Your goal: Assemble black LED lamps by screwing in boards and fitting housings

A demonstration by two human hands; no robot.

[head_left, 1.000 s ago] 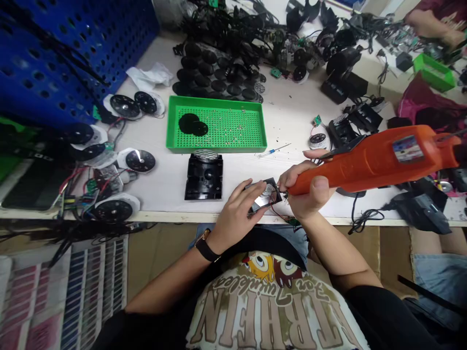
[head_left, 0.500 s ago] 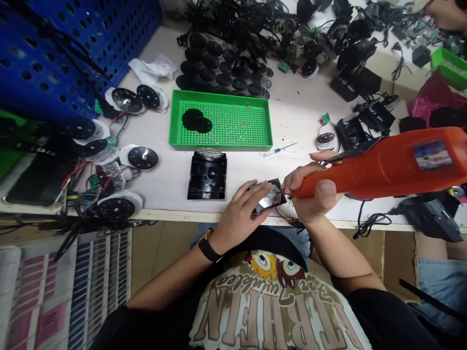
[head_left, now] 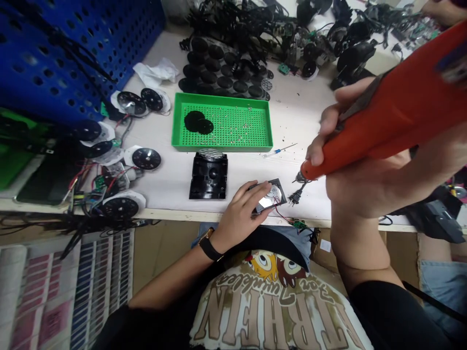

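My left hand [head_left: 242,211] wraps round a small dark housing [head_left: 280,190] with a round silvery part in it, at the table's front edge. Red and black wires run from it to a green circuit board [head_left: 298,224] at the edge. My right hand [head_left: 361,180] grips an orange power screwdriver [head_left: 379,124], whose tip hangs above the table, right of the housing and apart from it. Close under the tip lies a black plug [head_left: 297,193]. A black open casing [head_left: 208,176] rests left of my left hand.
A green tray [head_left: 222,145] holds small screws and black discs. A blue-handled tool [head_left: 279,151] lies right of it. Speaker-like discs with wires [head_left: 146,158] and a blue crate [head_left: 47,53] are at the left. Black parts and cables [head_left: 233,29] fill the back.
My right hand has lifted the orange screwdriver up and to the right, off the housing. The black plug now shows. My left hand has stayed on the housing.
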